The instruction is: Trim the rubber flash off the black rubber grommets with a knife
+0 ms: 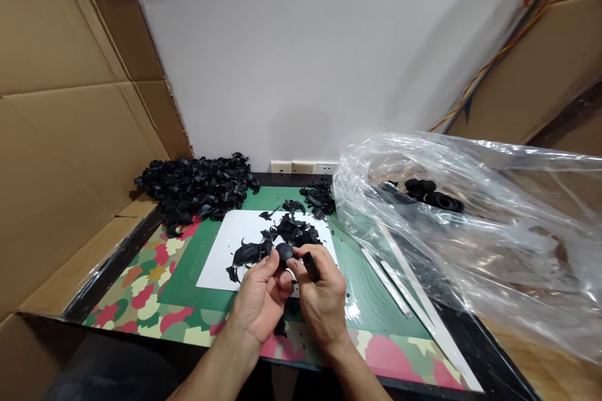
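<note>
Both hands meet over the near edge of a white sheet (214,263). A small round black piece (285,252) is pinched between thumb and fingers of my left hand (264,294). My right hand (322,294) touches the right side of this piece with its thumb and fingertip. A dark ribbed black piece (311,266) also sticks up from my right hand, between its fingers. Just beyond the hands, loose black scraps (249,253) and ribbed black pieces (291,229) lie on the sheet.
A large heap of black scraps (197,188) lies at the back left, a smaller pile (320,197) at the back. On the right a clear plastic bag (489,250) holds round black pieces (442,202). White strips (385,282) lie on the green mat (188,288). Cardboard (61,138) stands left.
</note>
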